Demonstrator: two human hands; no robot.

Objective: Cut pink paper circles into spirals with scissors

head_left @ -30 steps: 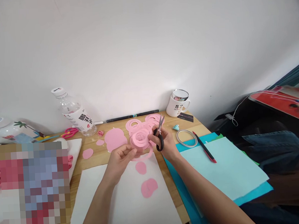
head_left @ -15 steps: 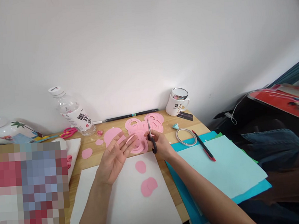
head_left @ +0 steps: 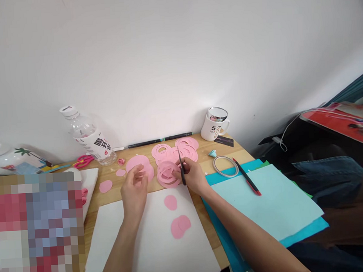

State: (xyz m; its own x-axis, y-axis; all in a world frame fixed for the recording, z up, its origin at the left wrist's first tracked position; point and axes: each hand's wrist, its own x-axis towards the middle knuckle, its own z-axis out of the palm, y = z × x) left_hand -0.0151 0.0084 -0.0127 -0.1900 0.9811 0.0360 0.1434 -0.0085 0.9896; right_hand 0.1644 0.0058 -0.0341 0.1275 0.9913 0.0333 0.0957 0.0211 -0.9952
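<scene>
My right hand [head_left: 194, 176] is closed around black-handled scissors [head_left: 183, 173], their blades pointing up and away. Its fingertips are at the edge of a pile of pink cut-out rings [head_left: 165, 182]; whether they touch it I cannot tell. Loosely curled, with fingers apart, my left hand [head_left: 134, 196] is over the near side of larger pink discs [head_left: 137, 162] and partly covers them. Small pink round pieces [head_left: 171, 202] lie on a white sheet [head_left: 157, 240] below both hands. More pink rings [head_left: 186, 146] are heaped behind the scissors.
A clear bottle [head_left: 92, 135] and a white mug [head_left: 213, 126] stand along the wall, with a black pen [head_left: 160, 140] between them. To the right, a tape roll [head_left: 225, 166] and a red-black pen [head_left: 247, 177] lie by light blue sheets [head_left: 271, 204]. Pink-handled scissors [head_left: 84, 161] lie left.
My left hand has turned from palm-up with stretched fingers to curled over the pink discs, moving slightly left. A pink ring near the right hand now rests on the pile. The scissors stay in my right hand.
</scene>
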